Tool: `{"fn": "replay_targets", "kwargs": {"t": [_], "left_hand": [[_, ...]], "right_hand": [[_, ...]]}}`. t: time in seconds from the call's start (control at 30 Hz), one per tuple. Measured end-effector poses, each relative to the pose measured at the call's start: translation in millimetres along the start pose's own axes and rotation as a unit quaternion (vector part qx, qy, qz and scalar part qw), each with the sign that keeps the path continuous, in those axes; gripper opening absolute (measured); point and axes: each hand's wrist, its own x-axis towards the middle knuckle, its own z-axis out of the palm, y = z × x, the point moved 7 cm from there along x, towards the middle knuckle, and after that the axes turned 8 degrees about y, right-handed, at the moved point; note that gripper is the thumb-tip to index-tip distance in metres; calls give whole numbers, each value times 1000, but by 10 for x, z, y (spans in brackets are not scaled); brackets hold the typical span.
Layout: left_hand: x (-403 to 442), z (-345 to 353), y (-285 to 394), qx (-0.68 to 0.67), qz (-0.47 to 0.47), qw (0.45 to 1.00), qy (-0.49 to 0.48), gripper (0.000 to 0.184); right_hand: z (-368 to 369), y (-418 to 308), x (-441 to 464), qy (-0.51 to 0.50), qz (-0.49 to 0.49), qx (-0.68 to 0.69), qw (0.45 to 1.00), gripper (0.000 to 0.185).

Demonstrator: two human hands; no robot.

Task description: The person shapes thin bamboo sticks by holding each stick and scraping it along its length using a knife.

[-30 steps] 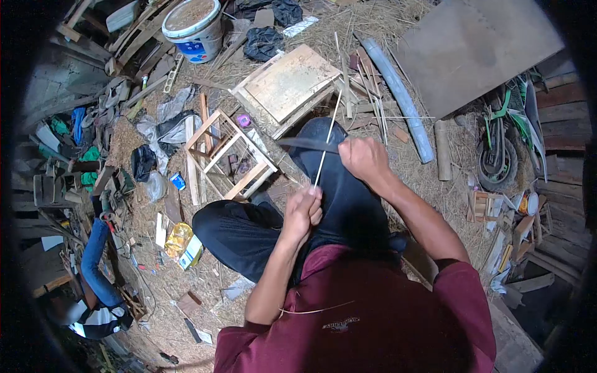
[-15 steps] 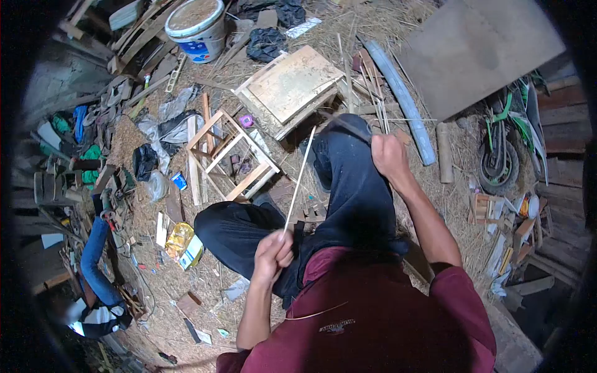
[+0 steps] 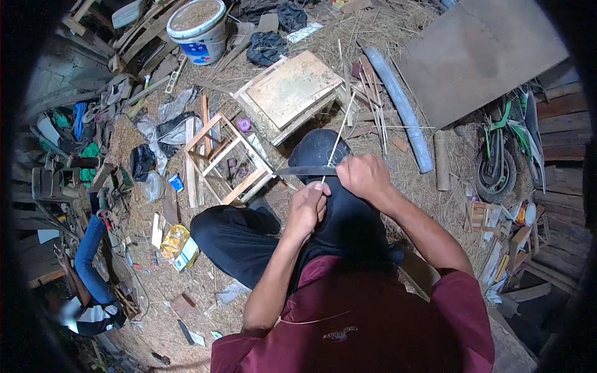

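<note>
A thin pale wooden strip (image 3: 339,133), which looks like bamboo, slants up from my left hand (image 3: 303,210). My left hand is closed around its lower end, in front of my knees. Beside it, my right hand (image 3: 362,178) is wrapped around the handle of a knife, and the handle itself is hidden by the fingers. The dark blade (image 3: 303,170) points left and lies across the strip just above my left fingers. Fine curled shavings (image 3: 324,158) show near where blade and strip meet, over my dark trouser leg.
Ahead stands a low wooden block table (image 3: 292,90), with a slatted wooden frame (image 3: 246,185) to its left. A grey-blue pole (image 3: 401,112), thin sticks (image 3: 377,112) and a large board (image 3: 482,56) lie right. A bucket (image 3: 199,40) stands far left. Another person's jeans (image 3: 92,248) show at left.
My right hand has come down and left with the knife, bringing the blade against the strip. My left hand has risen and moved right with the strip.
</note>
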Motion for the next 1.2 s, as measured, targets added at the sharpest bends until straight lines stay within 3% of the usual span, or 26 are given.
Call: {"fn": "replay_targets", "kwargs": {"t": [0.2,0.5,0.6,0.67,0.73,0.77,0.87,0.93,1.03,1.13,1.2], "left_hand": [[-243,-143,-135,1,11,1000,0,29],[-1025,-506,-256,-37,-73,997,-10,30],[-1281,-704,-247,-33,-89,995,-23,32],[-1306,-897,-242,-57,-83,995,24,31],[-1130,-777,-103,-50,-58,997,16,29],[-980,-651,-48,-49,-57,997,5,28],[-496,-161,72,2,-47,999,23,26],[-258,155,100,13,-47,999,-17,27],[-19,288,104,57,-2,998,34,27],[60,145,118,185,121,972,85,29],[39,126,117,207,149,962,101,30]], "right_hand": [[20,52,-22,25,24,-2,999,39],[-52,481,-29,77,113,-10,991,41],[-135,670,8,137,121,6,983,43],[-170,714,-31,136,139,39,980,44],[-142,830,-25,122,145,96,977,44],[-105,842,-16,140,81,114,980,43],[-238,496,-70,134,26,166,977,42],[-255,232,-113,96,-38,111,988,37],[-45,225,-149,65,-17,63,996,36],[-28,176,-136,69,-20,62,996,35],[-8,162,-136,50,-16,46,998,34]]}}
